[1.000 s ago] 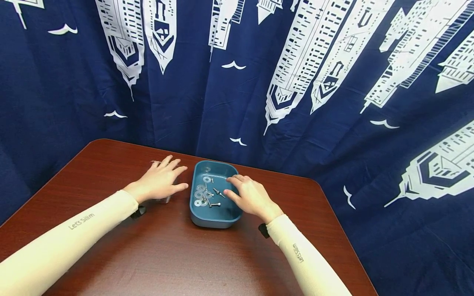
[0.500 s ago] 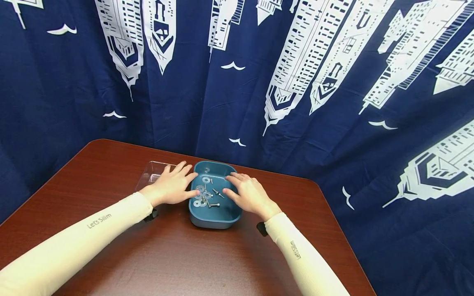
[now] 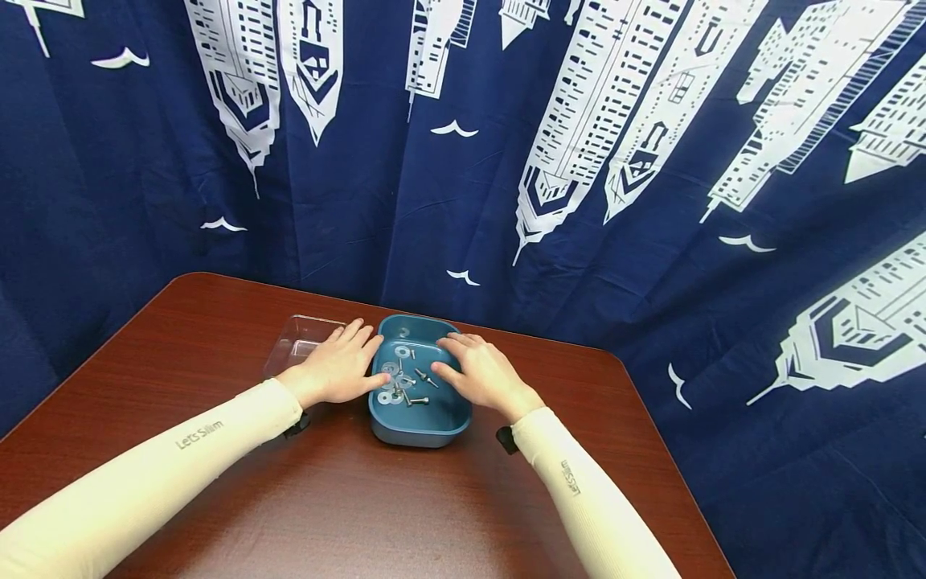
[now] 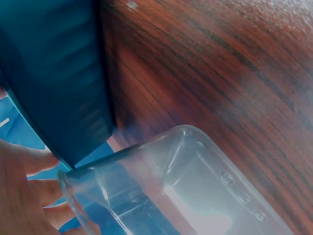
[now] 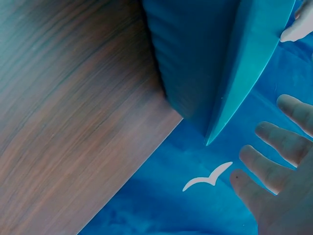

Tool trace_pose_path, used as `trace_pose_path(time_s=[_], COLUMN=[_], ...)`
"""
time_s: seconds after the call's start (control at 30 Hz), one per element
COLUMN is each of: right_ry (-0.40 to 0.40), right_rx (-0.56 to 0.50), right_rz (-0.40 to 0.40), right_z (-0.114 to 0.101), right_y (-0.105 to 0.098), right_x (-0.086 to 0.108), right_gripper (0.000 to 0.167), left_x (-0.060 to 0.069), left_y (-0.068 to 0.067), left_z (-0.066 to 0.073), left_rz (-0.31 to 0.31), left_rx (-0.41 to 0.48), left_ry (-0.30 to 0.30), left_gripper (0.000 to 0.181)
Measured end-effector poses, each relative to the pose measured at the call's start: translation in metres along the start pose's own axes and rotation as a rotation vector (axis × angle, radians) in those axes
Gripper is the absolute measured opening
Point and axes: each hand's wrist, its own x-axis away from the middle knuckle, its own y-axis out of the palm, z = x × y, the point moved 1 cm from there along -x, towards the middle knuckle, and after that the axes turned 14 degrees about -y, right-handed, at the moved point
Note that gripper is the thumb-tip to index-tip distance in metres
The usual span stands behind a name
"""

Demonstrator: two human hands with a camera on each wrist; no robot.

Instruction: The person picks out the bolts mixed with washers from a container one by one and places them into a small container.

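A blue bin (image 3: 415,436) stands on the table holding several bolts (image 3: 419,400) and flat washers (image 3: 384,398). My left hand (image 3: 336,366) is at the bin's left rim, palm down, fingers loosely spread and thumb over the inside. Opposite it, my right hand (image 3: 483,376) reaches over the right side of the bin with extended fingers. In the right wrist view, the right hand's fingers (image 5: 281,134) look apart from the bin wall (image 5: 195,58). Whether the left fingers touch the rim, I cannot tell. Neither hand holds a bolt or washer.
Left of the bin stands a clear plastic box (image 3: 291,346), partly covered by the left hand. The brown wooden table (image 3: 347,507) ends at the back against a dark blue curtain (image 3: 347,241) with white building prints.
My left hand has moved right, from over the clear box to the bin's left rim, uncovering part of that box. The right hand has shifted slightly left.
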Motion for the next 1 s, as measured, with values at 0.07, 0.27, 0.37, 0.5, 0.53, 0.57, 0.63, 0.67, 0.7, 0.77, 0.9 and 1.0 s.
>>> trace_pose_path(time_s=[0.07,0.27,0.37,0.5,0.53,0.57,0.63,0.67,0.7,0.77,0.9,1.0], right_ry=[-0.005,-0.04,-0.043,-0.039,-0.036,-0.032,-0.024,-0.017,-0.012,0.0,0.013,0.027], right_rx=[0.002,-0.012,-0.04,-0.093,-0.103,-0.11,-0.12,-0.123,-0.13,-0.142,-0.174,-0.189], right_rz=[-0.003,-0.006,-0.018,-0.045,-0.054,-0.062,-0.081,-0.091,-0.099,-0.116,-0.14,-0.157], right_z=[-0.001,-0.002,-0.002,-0.001,0.0,0.0,0.001,0.001,0.002,0.002,0.003,0.004], right_y=[0.0,-0.001,-0.001,0.001,0.001,0.002,0.004,0.005,0.006,0.007,0.007,0.008], right_x=[-0.002,-0.012,-0.018,-0.024,-0.025,-0.027,-0.029,-0.03,-0.031,-0.033,-0.038,-0.042], right_gripper=[0.051,0.053,0.053,0.053,0.053,0.053,0.052,0.052,0.052,0.053,0.053,0.051], left_x=[0.0,0.0,0.0,0.0,0.0,0.0,0.0,-0.001,-0.001,-0.002,-0.004,-0.005], left_y=[0.001,0.002,0.003,0.003,0.003,0.004,0.004,0.004,0.005,0.006,0.007,0.007], left_z=[0.0,-0.003,-0.004,-0.003,-0.003,-0.003,-0.003,-0.003,-0.004,-0.004,-0.004,-0.004], left_rz=[0.003,0.005,-0.001,-0.018,-0.023,-0.025,-0.029,-0.031,-0.031,-0.032,-0.038,-0.041], left_rx=[0.004,0.002,-0.001,-0.001,0.0,0.002,0.01,0.017,0.021,0.029,0.042,0.047], left_ry=[0.001,-0.025,-0.036,-0.046,-0.048,-0.049,-0.048,-0.046,-0.042,-0.032,-0.017,-0.008], left_gripper=[0.081,0.084,0.085,0.085,0.085,0.085,0.085,0.085,0.085,0.084,0.084,0.085])
